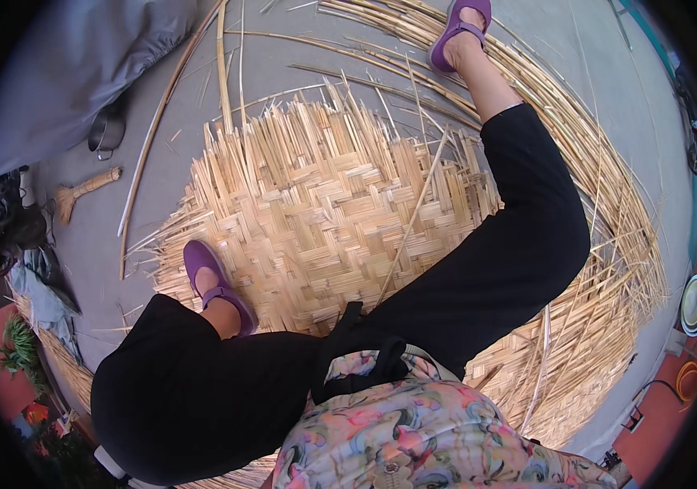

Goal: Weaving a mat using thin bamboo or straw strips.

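Neither of my hands shows in the head view, so what they hold or touch is hidden. A mat of pale split cane or bamboo [324, 212], woven in a zigzag pattern, spreads over the grey ground in front of me. Its far edge is ragged, with loose strip ends sticking out. One thin strip [419, 213] lies slantwise across the weave. Along the right side curves a thick heap of long loose strips [609, 196]. My left shoe [206, 265] rests on the mat's left part; my right shoe [461, 37] is among the strips at the far right.
Long single canes [153, 134] lie left of the mat. Beyond them are a dark metal pot [107, 133], a tied straw-coloured bundle [86, 191] and a large grey cover [79, 73]. Nested basins [696, 304] and an orange coil [689, 381] sit at the right edge.
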The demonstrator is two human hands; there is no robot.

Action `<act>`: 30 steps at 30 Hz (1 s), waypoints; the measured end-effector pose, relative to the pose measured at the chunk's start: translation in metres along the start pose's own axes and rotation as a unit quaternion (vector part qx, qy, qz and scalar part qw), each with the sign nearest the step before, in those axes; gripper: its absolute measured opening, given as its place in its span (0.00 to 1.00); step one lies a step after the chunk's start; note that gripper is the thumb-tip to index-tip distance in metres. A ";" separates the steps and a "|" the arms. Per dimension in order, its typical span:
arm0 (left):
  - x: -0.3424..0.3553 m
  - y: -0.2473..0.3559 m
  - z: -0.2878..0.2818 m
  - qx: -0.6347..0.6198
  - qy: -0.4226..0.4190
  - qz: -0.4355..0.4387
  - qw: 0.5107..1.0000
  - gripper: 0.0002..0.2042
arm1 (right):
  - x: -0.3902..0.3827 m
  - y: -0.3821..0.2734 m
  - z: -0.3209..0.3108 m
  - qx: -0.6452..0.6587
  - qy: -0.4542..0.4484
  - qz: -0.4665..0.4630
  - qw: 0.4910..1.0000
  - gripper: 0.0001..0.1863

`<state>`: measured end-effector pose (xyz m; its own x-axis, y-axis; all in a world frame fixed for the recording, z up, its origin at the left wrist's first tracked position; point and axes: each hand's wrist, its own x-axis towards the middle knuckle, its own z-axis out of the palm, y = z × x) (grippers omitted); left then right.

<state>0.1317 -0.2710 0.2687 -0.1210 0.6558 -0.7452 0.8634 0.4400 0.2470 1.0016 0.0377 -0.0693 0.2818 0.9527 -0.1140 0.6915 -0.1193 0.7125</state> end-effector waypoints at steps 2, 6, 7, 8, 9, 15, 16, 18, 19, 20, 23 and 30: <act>-0.010 0.000 0.008 -0.015 0.004 -0.013 1.000 0.15 | 0.003 0.000 0.002 -0.004 0.008 0.007 1.000 0.27; -0.028 0.002 0.026 -0.052 0.007 -0.052 0.997 0.15 | -0.005 0.006 -0.020 0.002 -0.008 0.017 1.000 0.26; -0.033 0.003 0.031 -0.061 0.007 -0.064 0.996 0.15 | -0.010 0.006 -0.029 0.000 -0.013 0.020 1.000 0.26; -0.036 0.005 0.035 -0.071 0.009 -0.071 0.995 0.15 | -0.016 0.007 -0.039 -0.006 -0.015 0.020 1.000 0.26; -0.041 0.007 0.040 -0.081 0.014 -0.078 0.993 0.15 | -0.021 0.005 -0.046 -0.012 -0.017 0.022 1.000 0.26; -0.053 0.032 0.044 -0.131 0.037 -0.121 0.983 0.15 | -0.033 0.003 -0.079 -0.074 -0.061 0.020 0.995 0.26; -0.052 0.037 0.044 0.016 0.042 -0.007 0.999 0.16 | -0.044 0.005 -0.086 -0.065 -0.034 0.067 0.995 0.26; -0.047 0.043 0.048 0.138 0.090 0.183 0.969 0.21 | -0.087 0.015 -0.136 0.057 0.007 0.090 0.994 0.19; -0.045 0.046 0.050 0.132 0.088 0.200 0.967 0.21 | -0.131 0.021 -0.172 0.161 0.040 0.104 0.981 0.16; -0.042 0.048 0.053 0.113 0.125 0.262 0.950 0.23 | -0.187 0.026 -0.214 0.263 0.072 0.103 0.956 0.13; -0.032 0.053 0.057 0.076 0.172 0.338 0.922 0.27 | -0.447 -0.001 -0.322 0.652 -0.015 0.093 0.752 0.09; -0.004 0.101 0.057 0.149 0.242 0.526 0.801 0.15 | -0.641 -0.060 -0.343 0.737 -0.076 0.170 0.650 0.15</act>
<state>0.2474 -0.2636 0.2616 0.6372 0.7605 0.1251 0.6817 -0.6318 0.3690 0.5512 -0.4703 0.1984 0.5702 0.7755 -0.2710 0.4264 -0.5613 -0.7093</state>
